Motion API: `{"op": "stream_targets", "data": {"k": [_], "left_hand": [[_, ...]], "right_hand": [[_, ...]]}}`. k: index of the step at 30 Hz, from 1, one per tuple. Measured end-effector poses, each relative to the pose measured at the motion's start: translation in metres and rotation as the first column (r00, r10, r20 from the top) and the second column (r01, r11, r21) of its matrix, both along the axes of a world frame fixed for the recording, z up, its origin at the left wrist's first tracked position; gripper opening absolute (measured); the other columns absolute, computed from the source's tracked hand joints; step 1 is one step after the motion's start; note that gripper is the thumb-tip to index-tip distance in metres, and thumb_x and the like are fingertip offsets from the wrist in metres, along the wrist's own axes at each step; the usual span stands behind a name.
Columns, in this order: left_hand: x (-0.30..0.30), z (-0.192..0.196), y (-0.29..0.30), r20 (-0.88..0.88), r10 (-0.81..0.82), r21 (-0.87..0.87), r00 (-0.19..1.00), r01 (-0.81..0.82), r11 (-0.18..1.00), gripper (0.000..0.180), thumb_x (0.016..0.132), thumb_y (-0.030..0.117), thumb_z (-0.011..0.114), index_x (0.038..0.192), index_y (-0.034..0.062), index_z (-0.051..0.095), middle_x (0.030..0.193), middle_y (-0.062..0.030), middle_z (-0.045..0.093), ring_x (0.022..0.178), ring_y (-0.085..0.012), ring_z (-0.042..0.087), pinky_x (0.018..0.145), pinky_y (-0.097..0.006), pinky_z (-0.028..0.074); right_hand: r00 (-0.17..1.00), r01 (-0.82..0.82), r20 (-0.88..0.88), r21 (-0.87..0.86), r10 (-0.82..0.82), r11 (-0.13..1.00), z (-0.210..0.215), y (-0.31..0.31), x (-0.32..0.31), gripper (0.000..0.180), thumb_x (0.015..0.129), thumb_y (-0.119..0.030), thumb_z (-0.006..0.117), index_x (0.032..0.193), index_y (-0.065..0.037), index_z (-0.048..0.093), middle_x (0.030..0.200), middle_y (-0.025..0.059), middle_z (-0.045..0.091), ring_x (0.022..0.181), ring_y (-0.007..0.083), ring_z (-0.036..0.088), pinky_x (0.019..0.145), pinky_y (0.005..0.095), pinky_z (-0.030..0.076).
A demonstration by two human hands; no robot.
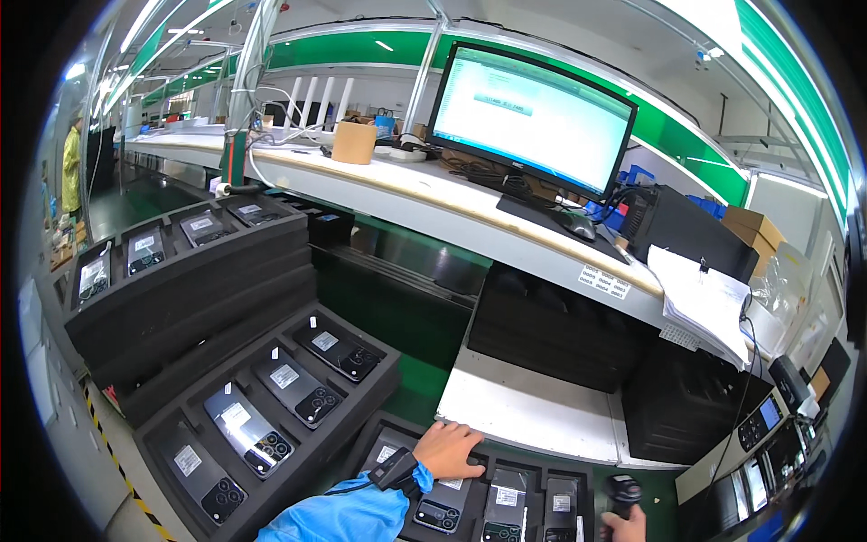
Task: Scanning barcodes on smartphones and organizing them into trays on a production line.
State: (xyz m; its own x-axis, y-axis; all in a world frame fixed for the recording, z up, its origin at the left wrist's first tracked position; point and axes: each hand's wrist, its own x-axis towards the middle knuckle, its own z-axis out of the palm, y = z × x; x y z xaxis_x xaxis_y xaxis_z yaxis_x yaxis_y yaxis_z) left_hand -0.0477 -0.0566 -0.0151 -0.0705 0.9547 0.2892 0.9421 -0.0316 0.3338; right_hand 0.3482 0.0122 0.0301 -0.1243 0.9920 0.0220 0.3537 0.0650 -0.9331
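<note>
My left hand (448,452), in a blue sleeve with a black device strapped at the wrist, rests over the far edge of a black foam tray (587,479). Its fingers are apart and partly bent. Below the hand lies a smartphone (440,513), back side up; the hand covers part of it. Two more smartphones, a middle one (506,506) and a right one (561,510), lie in slots to the right, with white labels on their backs. At the lower edge my right hand (625,526) is closed round a black handheld barcode scanner (623,490), just right of the tray.
A second foam tray (384,384) with several phones lies to the left; stacked trays (190,316) rise behind it. Ahead is a shelf with a monitor (533,113), a mouse (575,224), a tape roll (353,143) and clipped papers (700,294). Black equipment (763,470) stands at right.
</note>
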Motion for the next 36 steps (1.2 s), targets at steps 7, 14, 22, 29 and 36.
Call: {"op": "stream_targets", "data": {"k": [7,14,22,29,36], "left_hand": [[0.005,0.000,0.014,0.003,0.027,-0.085,1.000,-0.027,0.996,0.058,0.076,0.046,0.068,0.122,0.0112,0.067,0.116,-0.0148,0.064,0.116,-0.0314,0.056,0.099,-0.043,0.040],[-0.003,-0.005,0.008,0.046,0.038,-0.102,0.998,-0.034,0.994,0.054,0.076,0.043,0.068,0.122,0.0139,0.067,0.116,-0.0140,0.064,0.118,-0.0316,0.056,0.100,-0.043,0.039],[-0.001,-0.001,0.013,0.060,0.056,-0.094,0.997,-0.050,0.994,0.049,0.077,0.039,0.069,0.120,0.0149,0.068,0.113,-0.0119,0.066,0.116,-0.0313,0.058,0.101,-0.043,0.040],[-0.006,0.000,0.016,0.278,0.007,0.004,0.961,-0.008,1.000,0.035,0.079,0.028,0.067,0.108,0.0087,0.068,0.105,-0.0130,0.070,0.101,-0.0311,0.065,0.093,-0.040,0.047],[-0.031,-0.012,0.019,0.695,-0.185,0.146,0.694,0.115,0.983,0.014,0.089,0.013,0.060,0.088,-0.0010,0.063,0.082,-0.0107,0.069,0.079,-0.0187,0.064,0.076,-0.032,0.051]], "right_hand": [[0.949,0.163,0.226,0.243,-0.219,0.956,-0.105,0.106,0.091,0.024,0.085,-0.016,0.072,0.100,0.002,0.068,0.075,0.0038,0.065,0.054,0.0151,0.057,0.050,0.0314,0.045],[0.970,0.230,0.082,-0.017,-0.228,0.973,-0.065,0.095,0.053,0.016,0.077,-0.004,0.069,0.088,-0.002,0.057,0.061,0.0056,0.058,0.041,0.0152,0.053,0.036,0.0308,0.042],[0.951,0.268,0.186,-0.086,-0.249,0.960,-0.051,0.084,0.040,0.017,0.078,-0.009,0.071,0.087,0.001,0.061,0.062,0.0070,0.062,0.045,0.0162,0.058,0.040,0.0316,0.045],[0.942,0.278,0.226,-0.105,-0.249,0.955,-0.046,0.085,0.035,0.015,0.081,-0.009,0.070,0.088,-0.001,0.060,0.061,0.0060,0.059,0.044,0.0160,0.054,0.039,0.0312,0.043],[0.926,0.313,0.246,-0.072,-0.287,0.947,-0.047,0.085,0.037,0.020,0.078,-0.012,0.071,0.090,0.003,0.064,0.063,0.0088,0.063,0.047,0.0176,0.059,0.042,0.0331,0.047]]}}
